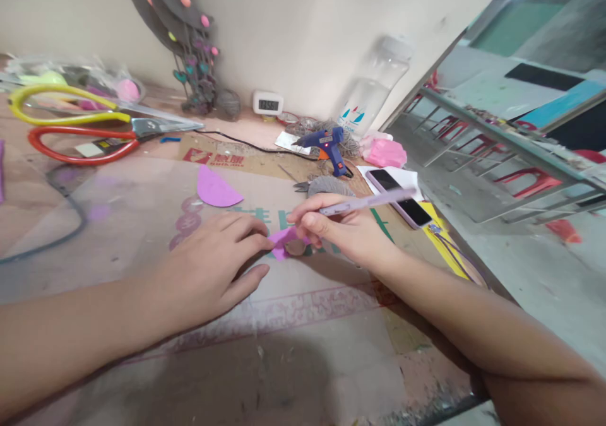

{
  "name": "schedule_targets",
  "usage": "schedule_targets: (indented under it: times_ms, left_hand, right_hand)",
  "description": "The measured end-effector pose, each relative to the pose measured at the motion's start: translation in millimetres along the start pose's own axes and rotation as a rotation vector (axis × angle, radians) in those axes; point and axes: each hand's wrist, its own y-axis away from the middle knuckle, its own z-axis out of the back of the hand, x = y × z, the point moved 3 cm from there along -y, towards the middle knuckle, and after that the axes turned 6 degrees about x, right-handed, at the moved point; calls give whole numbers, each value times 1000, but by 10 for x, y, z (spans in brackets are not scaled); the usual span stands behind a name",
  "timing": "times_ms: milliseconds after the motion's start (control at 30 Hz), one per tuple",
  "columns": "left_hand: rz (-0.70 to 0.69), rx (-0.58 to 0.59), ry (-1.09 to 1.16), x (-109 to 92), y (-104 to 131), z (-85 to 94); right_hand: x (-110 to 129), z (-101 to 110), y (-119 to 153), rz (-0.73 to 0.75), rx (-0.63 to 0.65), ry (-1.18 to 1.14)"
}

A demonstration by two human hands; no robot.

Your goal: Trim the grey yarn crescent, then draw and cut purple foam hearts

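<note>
My right hand point(331, 227) is closed around a pale purple pen point(367, 202), its fingers pinched near the lower end. Under it lies a small purple piece point(280, 249) with a round greyish object point(295, 247) on or against it. My left hand point(227, 255) rests flat on the covered table, fingers spread, and its fingertips touch the left edge of the small piece. Farther back, a purple half-round piece point(218, 187) lies on the table. The pen's tip is hidden by my right fingers.
Large scissors with yellow and red handles point(85, 129) lie at the back left. Behind my hands are a blue glue gun point(326, 145), grey yarn point(330, 186), a clock point(267, 103) and a bottle point(372, 91). A phone point(398, 199) lies at the right edge.
</note>
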Motion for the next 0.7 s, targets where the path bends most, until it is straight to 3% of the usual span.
schedule_targets:
  times_ms: [67, 167, 300, 400, 500, 567, 700]
  left_hand:
    - [8, -12, -11, 14, 2, -1]
    - [19, -24, -24, 31, 5, -17]
    - [42, -43, -20, 48, 13, -32]
    - [55, -95, 48, 74, 8, -5]
    - [68, -159, 138, 108, -11, 35]
    - [34, -145, 172, 110, -30, 41]
    - [-63, -141, 170, 66, -57, 50]
  right_hand:
    - [29, 4, 3, 15, -8, 151]
    - [81, 24, 21, 28, 5, 570]
    - [83, 18, 49, -26, 152, 921]
    - [115, -30, 80, 59, 165, 819]
    - [145, -126, 123, 121, 155, 463]
    - [129, -197, 140, 77, 125, 279]
    - [71, -299, 109, -34, 110, 140]
